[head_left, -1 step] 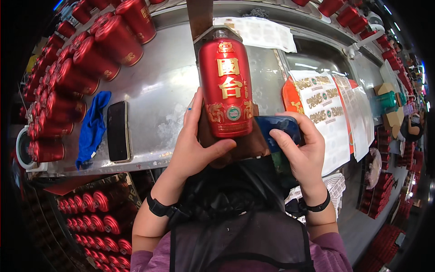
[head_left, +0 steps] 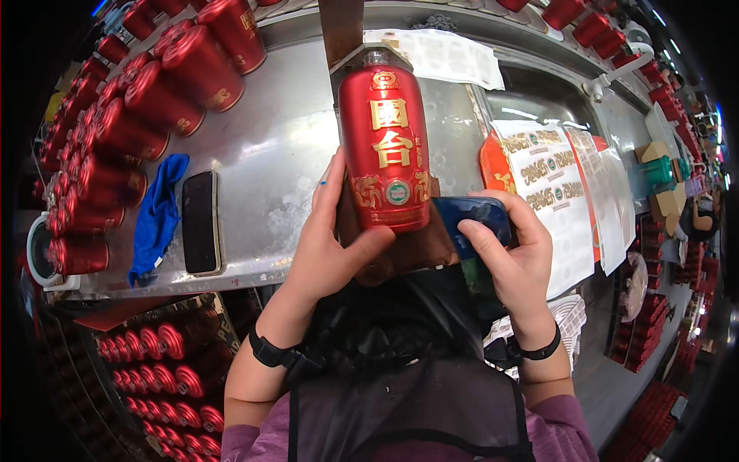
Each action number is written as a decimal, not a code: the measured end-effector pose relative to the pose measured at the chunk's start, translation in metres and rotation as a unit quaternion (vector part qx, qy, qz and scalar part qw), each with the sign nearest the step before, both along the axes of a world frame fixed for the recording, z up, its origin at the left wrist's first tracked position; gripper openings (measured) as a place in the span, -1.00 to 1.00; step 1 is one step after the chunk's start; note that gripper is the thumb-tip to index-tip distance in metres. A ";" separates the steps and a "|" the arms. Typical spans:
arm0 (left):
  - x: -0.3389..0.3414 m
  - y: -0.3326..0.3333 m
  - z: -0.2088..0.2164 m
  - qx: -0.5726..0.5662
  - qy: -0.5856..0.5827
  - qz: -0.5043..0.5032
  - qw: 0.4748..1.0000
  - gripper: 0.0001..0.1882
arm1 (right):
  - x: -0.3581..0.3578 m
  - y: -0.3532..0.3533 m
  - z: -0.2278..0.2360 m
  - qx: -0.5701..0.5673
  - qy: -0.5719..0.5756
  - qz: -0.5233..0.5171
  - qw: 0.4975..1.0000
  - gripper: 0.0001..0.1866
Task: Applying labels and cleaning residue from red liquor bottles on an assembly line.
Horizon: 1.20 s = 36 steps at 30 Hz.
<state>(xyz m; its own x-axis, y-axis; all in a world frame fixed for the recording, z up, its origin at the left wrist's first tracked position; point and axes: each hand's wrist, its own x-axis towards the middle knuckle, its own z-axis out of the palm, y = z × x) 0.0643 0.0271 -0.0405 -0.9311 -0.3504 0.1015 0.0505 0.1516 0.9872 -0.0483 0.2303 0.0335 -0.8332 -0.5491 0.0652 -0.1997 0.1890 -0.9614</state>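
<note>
A red bottle point(head_left: 384, 154) with gold characters and a round green emblem lies face up in a brown holder point(head_left: 431, 248), its clear neck pointing away from me. My left hand point(head_left: 327, 239) curves round the bottle's lower left side, its thumb bent against the bottom end. Some of that hand's fingers are hidden. Just right of the bottle's base, my right hand point(head_left: 516, 245) pinches a flat dark blue scraper-like piece point(head_left: 471, 219) with rounded corners, the thumb on top.
On the metal table point(head_left: 269, 100) lie a blue cloth point(head_left: 159, 212) and a phone point(head_left: 201, 223). Many red bottles point(head_left: 169, 96) stand at the left. Sheets of gold decals point(head_left: 550, 185) spread at the right, near a white pipe point(head_left: 616, 71). More bottles point(head_left: 158, 377) fill a crate below.
My left thumb has shifted slightly up and left against the bottle's bottom end. The right hand and the blue piece stay where they were.
</note>
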 end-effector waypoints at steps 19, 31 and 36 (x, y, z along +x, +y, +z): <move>0.007 0.006 -0.015 0.099 0.022 0.008 0.995 -0.14 | -0.010 0.004 -0.020 -0.018 -0.040 -0.075 0.996 -0.79; -0.006 0.014 0.022 -0.224 0.014 0.100 0.969 0.15 | 0.005 -0.029 0.008 0.068 0.484 0.114 0.865 -0.62; -0.012 0.018 0.020 -0.265 0.049 0.146 0.952 0.05 | 0.019 -0.030 0.001 0.112 0.546 0.175 0.812 -0.62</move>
<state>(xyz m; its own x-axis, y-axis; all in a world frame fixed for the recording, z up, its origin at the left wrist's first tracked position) 0.0521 0.0455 -0.0205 -0.7786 -0.4678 0.4183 0.0182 0.6495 0.7602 -0.0290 0.1999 0.0349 -0.1371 -0.8397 0.5254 -0.9887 0.0833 -0.1249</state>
